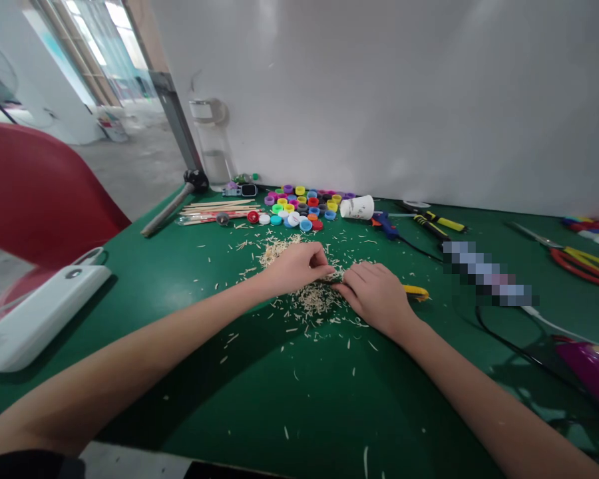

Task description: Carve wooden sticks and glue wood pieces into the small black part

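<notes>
Green desk [249, 406] right up against a pale wall [379, 100], red chair [34, 179] on the left, grey floor [134, 156] behind, windows [121, 18] glowing bright!

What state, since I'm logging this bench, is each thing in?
Left hand: fingers curled, hold unclear
Right hand: fingers curled, hold unclear
Wood shavings: loose, piled and scattered
Yellow tool: partly hidden by the right hand
Bottle caps: loose, grouped together
White cup: tipped on its side
Glue gun: lying down, cord attached
Scissors: lying down, blades apparently closed
White device: lying down, cable at one end
</notes>
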The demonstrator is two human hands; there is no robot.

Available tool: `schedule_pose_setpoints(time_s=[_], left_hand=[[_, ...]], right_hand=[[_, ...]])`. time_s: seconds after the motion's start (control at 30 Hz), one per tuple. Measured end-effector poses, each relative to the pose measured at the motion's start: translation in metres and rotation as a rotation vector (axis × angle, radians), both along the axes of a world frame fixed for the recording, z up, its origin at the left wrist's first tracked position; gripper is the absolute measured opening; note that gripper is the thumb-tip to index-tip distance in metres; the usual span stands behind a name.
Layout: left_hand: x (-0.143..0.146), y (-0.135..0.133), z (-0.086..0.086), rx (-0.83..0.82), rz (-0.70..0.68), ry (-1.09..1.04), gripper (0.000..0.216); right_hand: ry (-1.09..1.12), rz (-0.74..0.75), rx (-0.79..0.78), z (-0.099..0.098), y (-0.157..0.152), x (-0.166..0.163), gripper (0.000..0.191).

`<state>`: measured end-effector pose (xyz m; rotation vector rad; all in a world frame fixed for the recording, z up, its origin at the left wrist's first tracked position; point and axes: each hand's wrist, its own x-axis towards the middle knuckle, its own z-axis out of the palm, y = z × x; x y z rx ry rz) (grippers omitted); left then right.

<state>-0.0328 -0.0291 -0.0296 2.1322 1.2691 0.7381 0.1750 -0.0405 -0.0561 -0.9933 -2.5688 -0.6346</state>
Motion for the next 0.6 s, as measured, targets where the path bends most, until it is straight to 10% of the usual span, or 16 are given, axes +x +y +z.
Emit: schedule_pose_setpoints(time_s=[0.6], left_hand=[[0.0061,-0.0035,0.0055,-0.047,0.011,0.010,0.020]], right_hand=[[0.024,0.034,-0.083,0.0008,0.0031,-0.0016,0.027]])
